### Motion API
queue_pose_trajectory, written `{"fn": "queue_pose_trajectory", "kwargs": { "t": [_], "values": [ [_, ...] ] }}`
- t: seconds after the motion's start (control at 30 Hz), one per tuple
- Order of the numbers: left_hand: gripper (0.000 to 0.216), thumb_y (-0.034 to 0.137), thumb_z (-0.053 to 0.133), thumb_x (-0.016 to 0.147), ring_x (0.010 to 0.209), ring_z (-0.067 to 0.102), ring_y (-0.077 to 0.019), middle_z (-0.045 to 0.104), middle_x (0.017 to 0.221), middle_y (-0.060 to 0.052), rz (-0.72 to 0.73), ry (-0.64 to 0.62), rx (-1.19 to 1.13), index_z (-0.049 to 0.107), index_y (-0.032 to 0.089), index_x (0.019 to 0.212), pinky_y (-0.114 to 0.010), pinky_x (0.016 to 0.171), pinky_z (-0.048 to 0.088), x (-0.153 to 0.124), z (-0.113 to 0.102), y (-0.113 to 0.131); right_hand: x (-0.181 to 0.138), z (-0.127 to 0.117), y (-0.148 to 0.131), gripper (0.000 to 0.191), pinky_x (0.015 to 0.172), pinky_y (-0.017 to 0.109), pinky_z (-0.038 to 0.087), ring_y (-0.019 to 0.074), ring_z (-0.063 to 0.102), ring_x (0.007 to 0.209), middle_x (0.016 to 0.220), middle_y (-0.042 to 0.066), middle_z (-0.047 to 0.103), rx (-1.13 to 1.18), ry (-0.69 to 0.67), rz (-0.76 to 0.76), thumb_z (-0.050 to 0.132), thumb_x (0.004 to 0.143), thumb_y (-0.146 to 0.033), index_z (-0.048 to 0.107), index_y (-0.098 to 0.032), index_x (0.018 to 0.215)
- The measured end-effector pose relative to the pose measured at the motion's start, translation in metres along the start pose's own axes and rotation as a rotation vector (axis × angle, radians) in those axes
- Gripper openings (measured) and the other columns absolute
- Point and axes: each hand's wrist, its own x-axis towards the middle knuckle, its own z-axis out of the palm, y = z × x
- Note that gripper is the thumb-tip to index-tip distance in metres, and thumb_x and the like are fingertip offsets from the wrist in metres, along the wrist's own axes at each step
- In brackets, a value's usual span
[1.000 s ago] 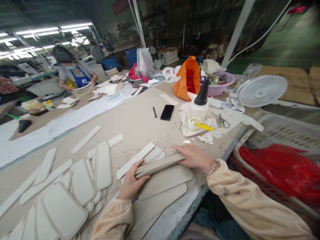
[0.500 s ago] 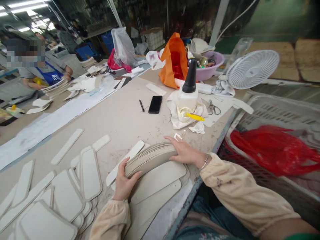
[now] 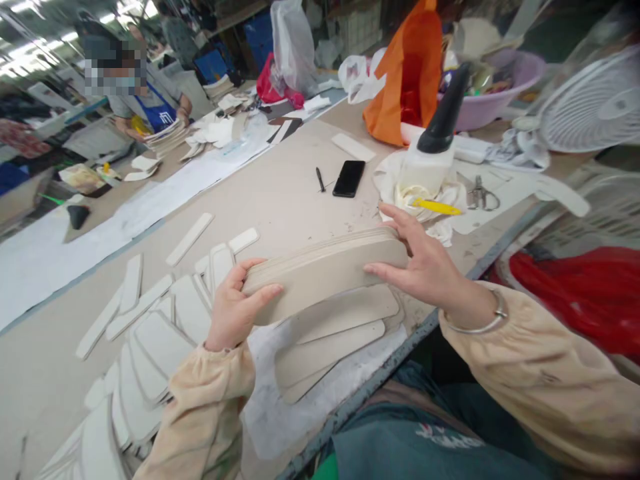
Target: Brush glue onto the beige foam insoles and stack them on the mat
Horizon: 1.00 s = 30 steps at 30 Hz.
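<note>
My left hand (image 3: 235,307) and my right hand (image 3: 425,267) grip the two ends of a thick stack of beige oblong panels (image 3: 325,270), held up on edge above the table. The left hand's thumb and fingers wrap round the left end; the right hand's fingers clasp the right end. Below the stack lie more flat beige panels (image 3: 330,333) near the table's front edge. To the left, rows of smaller panels with raised borders (image 3: 165,333) overlap on the table (image 3: 280,207).
Beyond the stack stand a glue bottle with a black nozzle (image 3: 433,147), a black phone (image 3: 349,178), a pen (image 3: 320,179), scissors (image 3: 480,195), an orange bag (image 3: 407,73), a purple basin (image 3: 500,93) and a white fan (image 3: 590,103). A basket with red material (image 3: 585,293) is at right. Another person (image 3: 135,100) works at the far left.
Both hands have lifted the stack off the flat panels and tipped it up on edge. The view has dropped and moved closer to the table.
</note>
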Motion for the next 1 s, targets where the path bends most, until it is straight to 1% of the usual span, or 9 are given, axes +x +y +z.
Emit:
{"fn": "queue_pose_trajectory", "kwargs": {
  "t": [0.13, 0.23, 0.33, 0.43, 0.57, 0.7, 0.77, 0.87, 1.0],
  "values": [
    [0.060, 0.039, 0.078, 0.061, 0.069, 0.059, -0.0154, 0.064, 0.085, -0.001, -0.292, -0.162, -0.141, 0.056, 0.017, 0.112, -0.025, 0.060, 0.048, -0.061, -0.008, -0.013, -0.045, 0.000, -0.015, 0.083, 0.102, 0.042, 0.043, 0.0284, 0.056, 0.115, 0.126, 0.006, 0.057, 0.071, -0.219, 0.113, 0.072, 0.073, -0.042, 0.032, -0.028, 0.145],
    [0.053, 0.043, 0.076, 0.063, 0.066, 0.060, -0.0159, 0.065, 0.081, -0.001, -0.490, -0.272, -0.255, 0.056, 0.019, 0.106, -0.025, 0.058, 0.047, -0.111, 0.008, -0.033, -0.089, 0.012, -0.009, 0.079, 0.105, 0.041, 0.040, 0.0265, 0.055, 0.118, 0.124, 0.005, 0.059, 0.104, -0.358, 0.277, 0.070, 0.074, -0.038, 0.034, -0.026, 0.143],
    [0.050, 0.045, 0.075, 0.063, 0.068, 0.062, -0.0178, 0.066, 0.083, -0.001, -0.579, -0.301, -0.338, 0.056, 0.020, 0.103, -0.028, 0.061, 0.049, -0.137, 0.024, -0.045, -0.114, 0.018, 0.001, 0.077, 0.107, 0.042, 0.037, 0.0261, 0.050, 0.123, 0.130, 0.007, 0.055, 0.111, -0.436, 0.400, 0.068, 0.074, -0.038, 0.035, -0.023, 0.142],
    [0.050, 0.045, 0.074, 0.065, 0.074, 0.063, -0.0196, 0.068, 0.088, -0.002, -0.494, -0.290, -0.259, 0.058, 0.021, 0.105, -0.030, 0.066, 0.050, -0.127, 0.029, -0.044, -0.108, 0.018, 0.009, 0.075, 0.107, 0.042, 0.037, 0.0258, 0.049, 0.124, 0.133, 0.008, 0.054, 0.097, -0.388, 0.430, 0.067, 0.075, -0.040, 0.036, -0.022, 0.141],
    [0.047, 0.047, 0.069, 0.068, 0.081, 0.063, -0.0213, 0.068, 0.088, -0.002, -0.238, -0.243, 0.078, 0.061, 0.020, 0.105, -0.032, 0.073, 0.049, -0.083, 0.033, -0.040, -0.076, 0.023, 0.020, 0.065, 0.106, 0.042, 0.038, 0.0263, 0.050, 0.123, 0.133, 0.011, 0.054, -0.027, -0.282, 0.374, 0.062, 0.078, -0.040, 0.043, -0.018, 0.137],
    [0.053, 0.048, 0.065, 0.070, 0.093, 0.062, -0.0252, 0.065, 0.097, -0.008, -0.075, -0.187, 0.410, 0.059, 0.015, 0.110, -0.039, 0.084, 0.048, -0.053, 0.045, -0.053, -0.062, 0.032, 0.033, 0.062, 0.106, 0.045, 0.037, 0.0299, 0.050, 0.123, 0.135, 0.015, 0.052, -0.247, -0.378, 0.254, 0.058, 0.081, -0.043, 0.049, -0.013, 0.134],
    [0.056, 0.048, 0.066, 0.068, 0.107, 0.057, -0.0278, 0.061, 0.111, -0.012, -0.029, -0.194, 0.455, 0.058, 0.013, 0.112, -0.042, 0.095, 0.044, -0.048, 0.050, -0.063, -0.063, 0.034, 0.037, 0.071, 0.107, 0.047, 0.033, 0.0330, 0.046, 0.126, 0.136, 0.016, 0.051, -0.352, -0.435, 0.163, 0.061, 0.077, -0.053, 0.049, -0.013, 0.135],
    [0.056, 0.047, 0.065, 0.069, 0.117, 0.052, -0.0277, 0.057, 0.121, -0.013, 0.015, -0.249, 0.476, 0.058, 0.014, 0.114, -0.042, 0.102, 0.039, -0.047, 0.051, -0.073, -0.064, 0.034, 0.040, 0.102, 0.110, 0.049, 0.028, 0.0373, 0.033, 0.133, 0.145, 0.017, 0.039, -0.419, -0.529, 0.021, 0.069, 0.062, -0.067, 0.037, -0.015, 0.144],
    [0.058, 0.049, 0.061, 0.074, 0.113, 0.056, -0.0288, 0.061, 0.118, -0.014, 0.031, -0.317, 0.533, 0.056, 0.012, 0.119, -0.045, 0.100, 0.041, -0.044, 0.048, -0.074, -0.057, 0.038, 0.036, 0.116, 0.107, 0.051, 0.027, 0.0386, 0.034, 0.130, 0.142, 0.019, 0.039, -0.459, -0.670, -0.084, 0.079, 0.054, -0.053, 0.024, -0.017, 0.149]
  ]
}}
